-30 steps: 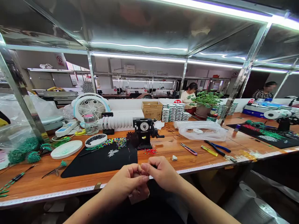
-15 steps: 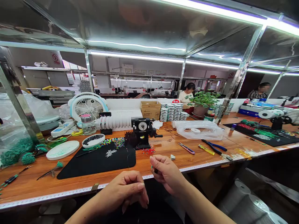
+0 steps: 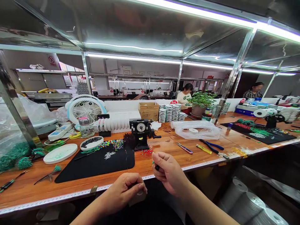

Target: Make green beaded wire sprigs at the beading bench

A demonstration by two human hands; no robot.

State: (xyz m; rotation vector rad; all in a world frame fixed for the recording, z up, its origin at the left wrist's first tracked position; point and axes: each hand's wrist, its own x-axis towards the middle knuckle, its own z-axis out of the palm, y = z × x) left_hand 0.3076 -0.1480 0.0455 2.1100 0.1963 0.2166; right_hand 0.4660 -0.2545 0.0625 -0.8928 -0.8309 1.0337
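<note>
In front of the bench edge, my left hand [image 3: 128,189] is closed, thumb pressed to curled fingers. What it pinches, if anything, is too small to make out. Higher and to the right, my right hand [image 3: 167,170] grips a small dark piece [image 3: 157,167] with a bit of green at the fingertips; its kind is unclear. Behind the hands stands a black winding machine [image 3: 141,132] with a dial, a crank and a row of white spools [image 3: 114,125]. Red and green bits [image 3: 145,152] lie at its base. A black mat [image 3: 98,167] holds colored beads [image 3: 112,144] and silvery pieces [image 3: 109,155].
Right of my hands lie small scissors [image 3: 184,148], a yellow-handled tool [image 3: 203,149] and blue-handled pliers [image 3: 212,145]. White dishes [image 3: 60,153] and a fan [image 3: 85,109] are on the left. Stacked spools [image 3: 168,113] stand behind; a measuring tape [image 3: 70,197] lines the edge. People sit farther back.
The view has shifted slightly, so the bench appears farther left. My left fingers have drawn closer together. My right hand has turned a little and keeps its pinch on the dark piece.
</note>
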